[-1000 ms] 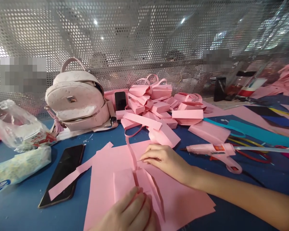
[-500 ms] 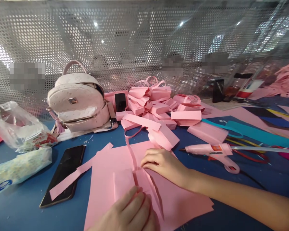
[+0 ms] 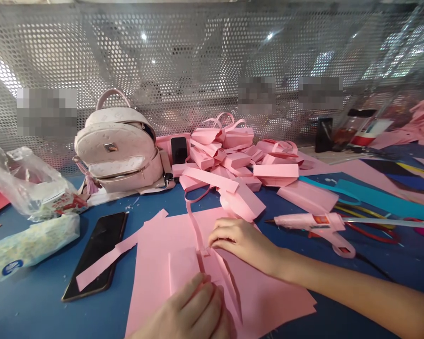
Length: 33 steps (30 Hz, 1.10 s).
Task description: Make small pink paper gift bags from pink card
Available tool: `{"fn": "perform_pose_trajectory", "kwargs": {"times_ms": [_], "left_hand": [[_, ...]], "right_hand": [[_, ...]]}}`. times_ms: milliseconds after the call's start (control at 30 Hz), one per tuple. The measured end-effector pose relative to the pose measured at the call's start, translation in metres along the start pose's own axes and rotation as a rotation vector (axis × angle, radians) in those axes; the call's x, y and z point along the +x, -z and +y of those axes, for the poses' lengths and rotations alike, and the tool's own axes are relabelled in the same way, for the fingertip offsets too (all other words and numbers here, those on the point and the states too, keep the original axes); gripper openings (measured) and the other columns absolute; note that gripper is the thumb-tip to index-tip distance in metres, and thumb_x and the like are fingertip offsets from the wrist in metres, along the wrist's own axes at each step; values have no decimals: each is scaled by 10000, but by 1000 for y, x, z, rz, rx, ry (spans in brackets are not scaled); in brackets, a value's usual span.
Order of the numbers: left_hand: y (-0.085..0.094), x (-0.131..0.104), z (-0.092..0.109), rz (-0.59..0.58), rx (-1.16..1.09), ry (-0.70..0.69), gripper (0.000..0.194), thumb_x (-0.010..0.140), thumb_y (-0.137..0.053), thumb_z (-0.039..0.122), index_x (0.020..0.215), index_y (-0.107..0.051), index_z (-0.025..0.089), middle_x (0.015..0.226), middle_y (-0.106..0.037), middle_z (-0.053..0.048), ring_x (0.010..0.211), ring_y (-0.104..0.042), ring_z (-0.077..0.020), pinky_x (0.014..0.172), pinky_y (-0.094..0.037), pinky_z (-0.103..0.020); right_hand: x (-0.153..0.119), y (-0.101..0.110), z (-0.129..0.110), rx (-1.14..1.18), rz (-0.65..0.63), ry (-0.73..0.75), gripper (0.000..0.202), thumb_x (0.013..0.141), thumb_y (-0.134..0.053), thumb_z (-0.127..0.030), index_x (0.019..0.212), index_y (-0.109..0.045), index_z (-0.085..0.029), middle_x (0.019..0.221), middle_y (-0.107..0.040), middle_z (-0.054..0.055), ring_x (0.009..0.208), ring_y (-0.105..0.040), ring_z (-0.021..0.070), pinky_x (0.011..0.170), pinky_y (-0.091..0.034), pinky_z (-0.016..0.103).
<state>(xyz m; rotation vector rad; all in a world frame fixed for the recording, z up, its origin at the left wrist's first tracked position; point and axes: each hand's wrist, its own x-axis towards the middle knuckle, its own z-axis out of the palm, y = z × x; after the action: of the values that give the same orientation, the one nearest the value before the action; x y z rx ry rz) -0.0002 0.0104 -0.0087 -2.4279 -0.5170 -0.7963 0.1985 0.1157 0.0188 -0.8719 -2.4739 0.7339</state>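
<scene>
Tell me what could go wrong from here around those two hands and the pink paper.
The thin pink strip curls up toward the pile of folded pieces, so it might catch there and be tugged askew. The glue gun lies with its tip near the right hand; if hot, it could burn skin. The left hand hides part of the folded piece, so a crease could go unnoticed.

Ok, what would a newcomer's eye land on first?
Probably the pale pink backpack at the back left, in front of the perforated screen, or the heap of folded pink paper right of it. Nearer, the left hand grips a folded pink piece over large pink paper, with a glue gun to the right.
</scene>
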Motion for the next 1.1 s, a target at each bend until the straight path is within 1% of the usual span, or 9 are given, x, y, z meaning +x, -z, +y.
{"fn": "perform_pose_trajectory", "kwargs": {"times_ms": [167, 333, 467, 600, 700, 767, 833, 933, 1100], "left_hand": [[0, -2, 0, -20, -6, -10, 197, 1013, -507, 151, 956, -695, 136, 905, -774, -28, 834, -743, -160, 967, -574, -321], [1, 0, 1, -19, -8, 2, 238, 1006, -487, 136, 920, -709, 144, 896, -783, -28, 829, -745, -181, 852, -624, -317], [1, 1, 0, -11, -3, 0, 259, 1011, -476, 132, 908, -713, 147, 884, -784, -24, 815, -747, -183, 816, -637, -319], [0, -1, -1, -19, 2, -13, 259, 1024, -465, 131, 942, -709, 150, 903, -781, -20, 827, -745, -164, 887, -613, -304], [0, -2, -1, -16, 7, -16, 239, 1029, -478, 147, 954, -705, 148, 913, -777, -18, 842, -744, -157, 979, -573, -316], [0, -2, -1, -15, 6, -17, 229, 1026, -486, 147, 954, -703, 147, 908, -776, -18, 844, -743, -154, 1006, -557, -325], [1, -2, -1, -26, 2, -22, 247, 1027, -467, 133, 958, -704, 146, 911, -778, -22, 843, -743, -155, 984, -570, -318], [2, -1, -2, -35, -4, -29, 281, 1029, -435, 115, 958, -705, 142, 905, -779, -25, 826, -746, -164, 910, -600, -304], [2, -1, -1, -22, 3, -24, 233, 1023, -476, 140, 958, -700, 143, 902, -778, -23, 828, -747, -159, 944, -586, -311]], "right_hand": [[1, 2, 1, -19, -23, 30, 174, 927, -646, -93, 875, -778, -195, 862, -722, 15, 831, -672, 163, 781, -491, 266], [0, 3, 1, -43, -52, 65, 202, 971, -595, -137, 904, -779, -187, 878, -716, 31, 828, -661, 168, 761, -483, 274], [0, 5, -2, -88, -81, 105, 228, 994, -563, -142, 937, -780, -185, 896, -713, 37, 846, -651, 170, 757, -475, 273], [0, 7, -4, -118, -92, 123, 226, 989, -562, -115, 946, -775, -176, 908, -712, 39, 859, -645, 168, 762, -475, 267], [0, 8, -4, -114, -94, 124, 214, 981, -573, -107, 941, -773, -169, 911, -713, 41, 860, -645, 168, 765, -479, 267], [0, 8, -3, -100, -89, 116, 209, 981, -578, -113, 939, -774, -172, 910, -713, 40, 860, -648, 168, 767, -483, 269], [1, 8, -3, -89, -83, 111, 204, 976, -586, -112, 935, -776, -175, 905, -715, 37, 860, -650, 169, 771, -485, 271], [2, 7, -2, -80, -61, 109, 189, 959, -604, -89, 935, -776, -164, 906, -718, 38, 861, -649, 167, 775, -480, 269], [1, 8, -3, -93, -63, 112, 185, 950, -614, -79, 925, -774, -168, 900, -716, 32, 859, -644, 165, 774, -475, 265]]}}
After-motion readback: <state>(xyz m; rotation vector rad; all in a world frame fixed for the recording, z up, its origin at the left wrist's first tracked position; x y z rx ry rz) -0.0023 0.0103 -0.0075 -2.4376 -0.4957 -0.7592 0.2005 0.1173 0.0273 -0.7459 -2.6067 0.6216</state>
